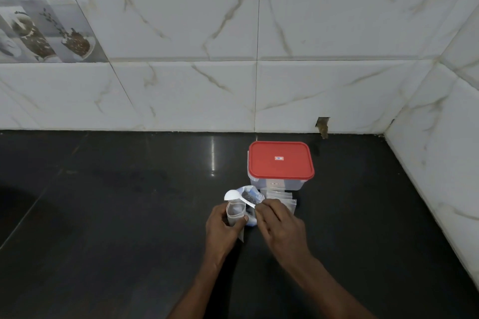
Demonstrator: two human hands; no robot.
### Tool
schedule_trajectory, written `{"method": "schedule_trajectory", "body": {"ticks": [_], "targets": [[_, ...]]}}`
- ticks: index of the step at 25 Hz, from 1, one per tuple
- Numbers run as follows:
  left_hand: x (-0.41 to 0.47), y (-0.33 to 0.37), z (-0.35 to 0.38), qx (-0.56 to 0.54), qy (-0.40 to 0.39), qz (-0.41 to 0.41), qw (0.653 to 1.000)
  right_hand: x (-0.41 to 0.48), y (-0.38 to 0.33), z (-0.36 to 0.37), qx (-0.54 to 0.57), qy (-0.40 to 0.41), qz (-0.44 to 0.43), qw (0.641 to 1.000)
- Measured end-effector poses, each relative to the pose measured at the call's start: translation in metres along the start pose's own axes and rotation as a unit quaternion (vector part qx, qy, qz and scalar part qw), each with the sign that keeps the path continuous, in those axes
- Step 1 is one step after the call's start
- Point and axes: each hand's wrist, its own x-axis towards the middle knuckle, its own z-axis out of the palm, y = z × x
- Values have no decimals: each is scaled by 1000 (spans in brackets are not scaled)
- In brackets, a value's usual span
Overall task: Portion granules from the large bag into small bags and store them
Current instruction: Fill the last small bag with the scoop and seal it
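Note:
My left hand [221, 228] grips a small clear bag [235, 212], held upright with its mouth open and some dark granules inside. My right hand [278, 225] pinches the handle of a white plastic spoon [234, 195], whose bowl hovers just above the small bag's mouth. Right behind both stands the large bag [251, 195], open at the top with dark granules showing. A fanned stack of empty small clear bags [281, 198] lies to the right of the large bag.
A clear plastic box with a shut red lid [280, 160] stands behind the bags on the black countertop [116, 215]. White marble-patterned wall tiles [233, 85] close off the back and the right side.

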Motion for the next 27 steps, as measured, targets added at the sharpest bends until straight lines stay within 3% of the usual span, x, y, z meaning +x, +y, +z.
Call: {"method": "schedule_trajectory", "body": {"ticks": [3, 6, 9, 11, 13, 15, 16, 25, 26, 27], "targets": [[3, -2, 1, 13, 3, -8, 1000, -9, 2, 3, -57, -88, -26, 994], [4, -3, 2, 27, 11, -5, 1000, -11, 9, 10, -22, -105, 51, 993], [4, -4, 4, 30, 12, -6, 999, -6, 14, 15, 86, -89, 165, 978], [4, -7, 5, 29, 15, -6, 999, -1, 14, 17, 182, -93, 292, 935], [3, -8, 5, 30, 15, -9, 999, 5, 12, 15, 273, -92, 433, 854], [1, -8, 4, 29, 11, -13, 999, 8, 13, 13, 320, -79, 519, 789], [0, -9, 4, 25, 10, -11, 1000, 9, 15, 14, 322, -71, 539, 775], [-12, -19, -5, -3, -1, -13, 1000, -4, 17, 51, 284, -149, 575, 753], [-12, -21, -7, -6, -5, -17, 1000, -7, 17, 50, 278, -163, 562, 762], [-12, -21, -8, -13, -10, -22, 1000, -11, 17, 49, 247, -176, 529, 792]]}}
